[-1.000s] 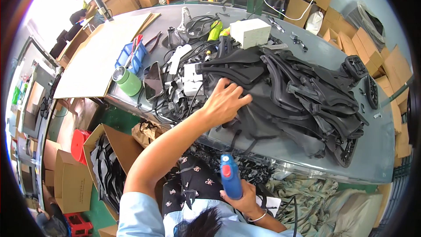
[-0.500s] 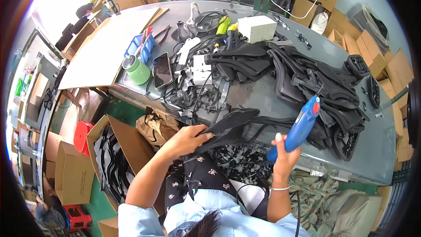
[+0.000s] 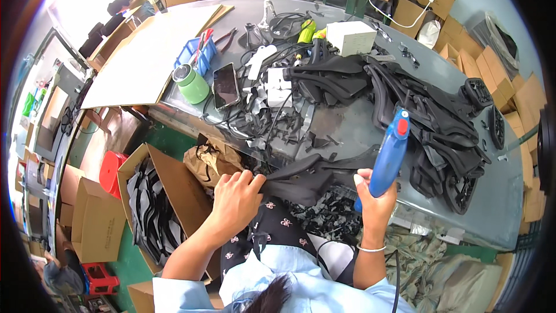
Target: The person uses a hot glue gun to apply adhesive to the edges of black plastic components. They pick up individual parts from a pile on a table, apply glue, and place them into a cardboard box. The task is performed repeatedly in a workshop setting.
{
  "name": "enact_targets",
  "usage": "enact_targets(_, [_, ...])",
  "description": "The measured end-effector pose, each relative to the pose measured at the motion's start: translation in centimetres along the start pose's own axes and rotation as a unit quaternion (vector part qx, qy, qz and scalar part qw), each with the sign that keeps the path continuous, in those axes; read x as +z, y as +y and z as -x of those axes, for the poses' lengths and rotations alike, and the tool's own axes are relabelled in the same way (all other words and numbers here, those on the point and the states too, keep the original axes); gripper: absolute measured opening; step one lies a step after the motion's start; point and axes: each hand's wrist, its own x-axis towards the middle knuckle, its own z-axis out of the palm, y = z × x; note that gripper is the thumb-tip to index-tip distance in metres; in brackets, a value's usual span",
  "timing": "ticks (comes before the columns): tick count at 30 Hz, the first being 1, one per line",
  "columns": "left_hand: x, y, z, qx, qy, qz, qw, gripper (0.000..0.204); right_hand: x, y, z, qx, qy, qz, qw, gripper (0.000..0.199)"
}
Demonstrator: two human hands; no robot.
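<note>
Black fabric-and-plastic strap piece [image 3: 307,177] lies over the bench's [image 3: 347,139] near edge, pinched at its left end by the left hand [image 3: 234,200], while the right hand [image 3: 373,197] is closed around a blue plastic hot-air tool [image 3: 389,153]. Keeping the piece taut and the nozzle clear of the fingers seems wise. Farther off lies a heap of black frames [image 3: 428,122].

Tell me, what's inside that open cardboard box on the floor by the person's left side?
The cardboard box holds a stack of flat black-and-grey pieces, apparently cut fabric. What lies beneath the top layers is covered.
</note>
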Motion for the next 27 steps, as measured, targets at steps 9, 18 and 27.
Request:
enact_targets(9, [4.4, 2.0, -0.3, 0.061, 0.022, -0.016, 0.998, 0.051, 2.9, 4.8, -0.2, -0.013, -0.057, 0.164, 0.985, 0.032])
enact_targets(18, [1.9, -0.9, -3.4, 0.029, 0.059, 0.178, 0.982, 0.022, 4.2, 3.6, -2.0, -0.037, -0.094, 0.350, 0.931, 0.033])
enact_targets(27, [-3.1, -4.1, 1.5, -0.273, 0.026, 0.729, 0.627, 0.035, 4.4, 3.8, -4.1, -0.090, -0.108, 0.316, 0.938, 0.073])
